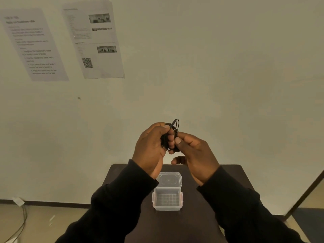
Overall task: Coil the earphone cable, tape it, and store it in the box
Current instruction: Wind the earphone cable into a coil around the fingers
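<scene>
The black earphone cable (175, 127) is wound into a small coil and held up in front of the wall, above the table. My left hand (150, 148) grips the coil with its fingers wrapped around the loops. My right hand (194, 153) pinches the same coil from the right between thumb and forefinger. Part of the coil is hidden between the fingers. Below the hands, a small clear plastic box (167, 206) stands open on the dark table, its hinged lid (169, 179) folded back towards the wall. No tape is visible.
The dark brown table (206, 204) is small and stands against a pale wall. Two printed sheets (98, 39) hang on the wall at upper left. A cable (21, 223) lies on the floor at lower left. A dark door frame (305, 195) runs at right.
</scene>
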